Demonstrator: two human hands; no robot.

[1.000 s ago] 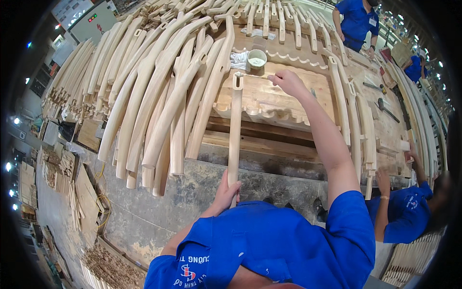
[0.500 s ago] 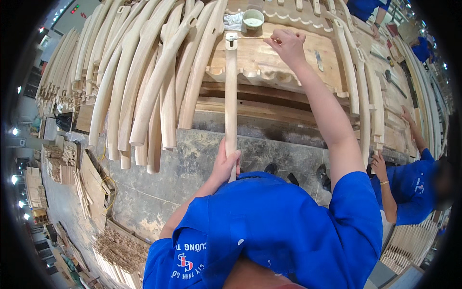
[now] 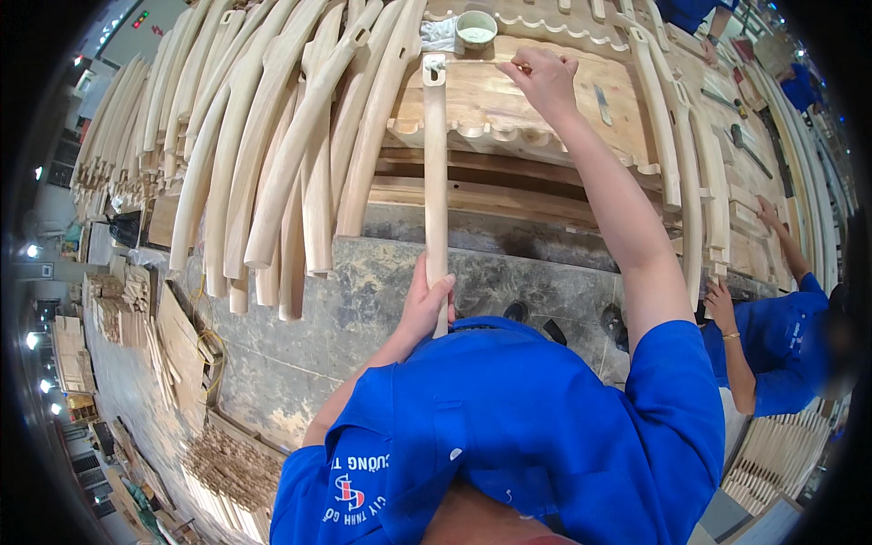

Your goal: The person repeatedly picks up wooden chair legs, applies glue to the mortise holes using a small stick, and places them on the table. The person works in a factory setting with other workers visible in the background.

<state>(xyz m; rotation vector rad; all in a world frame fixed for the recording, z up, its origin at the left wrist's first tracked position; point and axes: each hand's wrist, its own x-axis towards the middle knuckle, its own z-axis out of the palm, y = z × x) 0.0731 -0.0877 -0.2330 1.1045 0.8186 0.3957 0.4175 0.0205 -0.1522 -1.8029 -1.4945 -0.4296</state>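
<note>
A long wooden leg (image 3: pixel 435 182) lies with its long axis running straight away from the person, its near end at the body and its far end resting on the workbench (image 3: pixel 509 109). The left hand (image 3: pixel 427 304) is closed around the near end, fingers wrapped about the wood, holding it steady. The right hand (image 3: pixel 543 77) is stretched out over the bench to the far end; it is closed on a thin stick (image 3: pixel 477 62) whose tip points left and meets the notched top of the leg. The far end thus lies just left of the right hand, while the left hand is well apart from it, down the length of the piece.

Behind the leg's top stands a small round cup (image 3: pixel 476 29) holding a pale, whitish fill, with a crumpled white rag (image 3: pixel 440 34) touching its left side. To the left, many curved wooden parts (image 3: pixel 272 154) lean in a fan against the bench. At the right, another person in blue (image 3: pixel 772 336) works at the same bench, hands on a separate stack.
</note>
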